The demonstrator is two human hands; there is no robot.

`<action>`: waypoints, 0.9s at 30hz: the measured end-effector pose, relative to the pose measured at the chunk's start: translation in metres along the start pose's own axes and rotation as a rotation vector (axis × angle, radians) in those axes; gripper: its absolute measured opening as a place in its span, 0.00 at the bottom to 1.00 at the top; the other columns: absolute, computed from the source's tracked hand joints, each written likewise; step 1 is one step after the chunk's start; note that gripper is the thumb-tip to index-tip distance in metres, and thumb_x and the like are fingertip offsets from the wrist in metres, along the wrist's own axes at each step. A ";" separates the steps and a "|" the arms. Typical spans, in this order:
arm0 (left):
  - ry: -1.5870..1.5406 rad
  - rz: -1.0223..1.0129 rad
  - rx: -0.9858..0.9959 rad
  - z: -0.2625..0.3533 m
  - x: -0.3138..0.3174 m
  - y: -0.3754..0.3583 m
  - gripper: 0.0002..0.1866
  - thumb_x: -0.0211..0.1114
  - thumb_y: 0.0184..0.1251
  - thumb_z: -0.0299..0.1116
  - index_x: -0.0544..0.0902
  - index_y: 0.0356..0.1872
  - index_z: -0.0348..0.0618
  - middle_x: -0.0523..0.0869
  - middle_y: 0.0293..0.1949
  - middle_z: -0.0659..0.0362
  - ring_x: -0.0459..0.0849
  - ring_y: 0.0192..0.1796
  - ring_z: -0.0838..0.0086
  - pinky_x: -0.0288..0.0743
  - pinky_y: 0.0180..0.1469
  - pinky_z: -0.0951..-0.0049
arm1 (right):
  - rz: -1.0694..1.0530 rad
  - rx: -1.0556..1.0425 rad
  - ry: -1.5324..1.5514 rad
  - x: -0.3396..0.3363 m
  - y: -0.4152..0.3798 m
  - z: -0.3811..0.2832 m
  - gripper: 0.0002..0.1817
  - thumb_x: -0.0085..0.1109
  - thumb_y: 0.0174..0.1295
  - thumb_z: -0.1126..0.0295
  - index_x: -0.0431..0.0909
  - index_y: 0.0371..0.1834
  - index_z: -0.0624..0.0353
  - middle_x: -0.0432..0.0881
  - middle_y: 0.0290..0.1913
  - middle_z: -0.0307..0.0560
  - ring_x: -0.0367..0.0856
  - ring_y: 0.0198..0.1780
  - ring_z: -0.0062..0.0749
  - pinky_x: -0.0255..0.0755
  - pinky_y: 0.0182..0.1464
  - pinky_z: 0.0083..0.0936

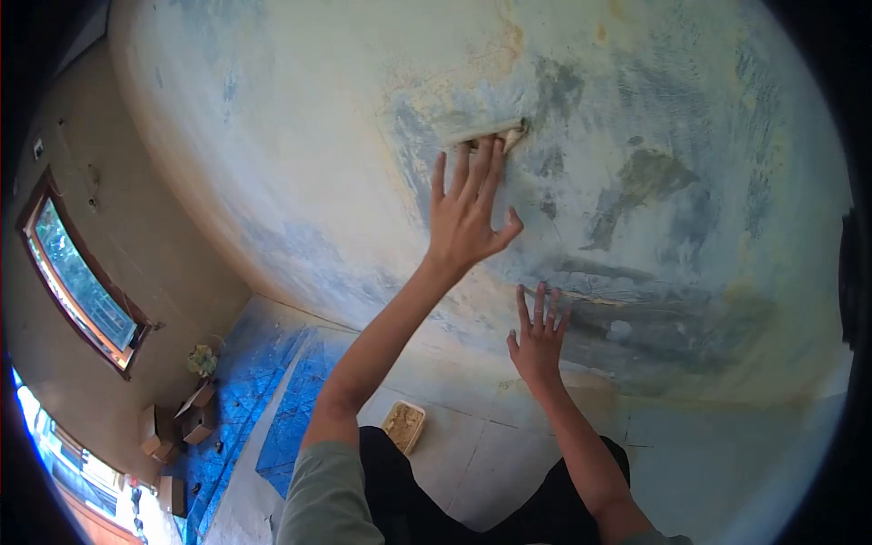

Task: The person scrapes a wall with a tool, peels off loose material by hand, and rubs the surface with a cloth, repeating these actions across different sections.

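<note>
My left hand (468, 204) reaches up to the wall (309, 109), its fingertips pressing a folded beige sheet that looks like sandpaper (510, 133) against the surface. Part of the sheet lies hidden behind the fingers. The thumb sticks out to the right, apart from the sheet. Lower and to the right, my right hand (540, 347) rests against the wall with its fingers spread, holding nothing. Around both hands the wall is patchy, with pale paint, bluish-grey worn areas and a dark bare patch (649, 177). A horizontal crack (590, 298) runs just beside the right fingertips.
A small tub (404, 427) with yellowish-brown contents stands on the tiled floor (472, 472) by my legs. Blue tarp (241, 400) covers the floor at left. Cardboard boxes (195, 413) and a plant (203, 361) stand near the side wall, below a window (82, 272).
</note>
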State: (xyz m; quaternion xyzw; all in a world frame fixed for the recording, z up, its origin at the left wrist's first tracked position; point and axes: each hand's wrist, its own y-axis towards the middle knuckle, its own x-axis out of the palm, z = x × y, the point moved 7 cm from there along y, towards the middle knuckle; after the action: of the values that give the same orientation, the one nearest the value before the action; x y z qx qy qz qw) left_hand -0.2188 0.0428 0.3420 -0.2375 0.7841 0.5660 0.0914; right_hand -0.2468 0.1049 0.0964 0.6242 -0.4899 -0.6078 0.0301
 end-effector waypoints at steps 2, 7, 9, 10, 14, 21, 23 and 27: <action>-0.002 0.112 -0.171 -0.045 -0.008 0.017 0.38 0.55 0.59 0.42 0.63 0.72 0.39 0.66 0.71 0.48 0.64 0.72 0.50 0.47 0.74 0.49 | 0.010 -0.003 -0.013 0.001 0.000 0.005 0.50 0.65 0.55 0.59 0.47 0.80 0.41 0.45 0.79 0.53 0.43 0.79 0.55 0.40 0.74 0.64; 0.046 0.113 -0.043 -0.011 -0.006 0.024 0.37 0.54 0.61 0.44 0.62 0.73 0.41 0.67 0.71 0.49 0.65 0.72 0.55 0.49 0.72 0.43 | 0.020 0.003 -0.006 0.001 -0.001 0.002 0.50 0.65 0.54 0.60 0.47 0.80 0.40 0.46 0.79 0.53 0.43 0.79 0.55 0.40 0.74 0.64; 0.067 0.058 0.058 -0.022 -0.011 0.026 0.37 0.54 0.62 0.44 0.63 0.73 0.41 0.68 0.71 0.48 0.65 0.72 0.53 0.48 0.72 0.40 | 0.046 -0.021 -0.010 0.001 -0.001 0.000 0.50 0.65 0.54 0.61 0.47 0.80 0.41 0.45 0.79 0.52 0.43 0.79 0.56 0.40 0.74 0.64; 0.079 0.129 -0.124 -0.060 -0.022 0.033 0.39 0.55 0.61 0.48 0.63 0.73 0.43 0.68 0.71 0.51 0.65 0.72 0.55 0.46 0.73 0.41 | 0.042 -0.016 -0.008 0.000 -0.001 0.001 0.50 0.65 0.54 0.61 0.47 0.80 0.41 0.45 0.79 0.52 0.43 0.79 0.56 0.40 0.74 0.64; 0.077 0.134 -0.261 -0.063 -0.014 0.029 0.40 0.57 0.59 0.51 0.64 0.73 0.45 0.67 0.72 0.55 0.65 0.73 0.60 0.42 0.73 0.38 | 0.030 0.005 0.035 -0.001 -0.002 -0.006 0.49 0.64 0.54 0.63 0.47 0.80 0.43 0.44 0.80 0.53 0.42 0.79 0.58 0.40 0.74 0.65; 0.203 0.181 -0.102 -0.046 -0.008 0.051 0.42 0.60 0.57 0.53 0.63 0.74 0.51 0.69 0.71 0.57 0.64 0.73 0.61 0.44 0.74 0.42 | 0.112 0.073 0.168 -0.018 -0.002 -0.033 0.42 0.61 0.55 0.68 0.55 0.76 0.57 0.48 0.77 0.63 0.49 0.75 0.64 0.48 0.71 0.62; -0.013 0.276 -0.154 -0.018 -0.010 0.046 0.41 0.60 0.58 0.51 0.63 0.74 0.51 0.70 0.70 0.57 0.66 0.72 0.63 0.44 0.73 0.41 | 0.122 -0.111 0.407 -0.024 -0.008 -0.061 0.34 0.58 0.57 0.70 0.62 0.70 0.60 0.59 0.70 0.63 0.59 0.69 0.60 0.54 0.69 0.57; 0.230 0.108 0.037 -0.030 -0.016 0.044 0.38 0.58 0.60 0.50 0.65 0.72 0.48 0.71 0.69 0.52 0.65 0.72 0.57 0.46 0.72 0.41 | -0.008 -0.381 0.597 -0.024 -0.019 -0.085 0.26 0.55 0.60 0.73 0.66 0.64 0.63 0.71 0.58 0.58 0.71 0.60 0.48 0.64 0.63 0.44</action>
State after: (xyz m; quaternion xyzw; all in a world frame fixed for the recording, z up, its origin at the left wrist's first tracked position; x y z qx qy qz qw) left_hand -0.2222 0.0300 0.3955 -0.2567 0.8115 0.5244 -0.0255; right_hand -0.1638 0.0830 0.1243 0.7596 -0.3348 -0.4790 0.2854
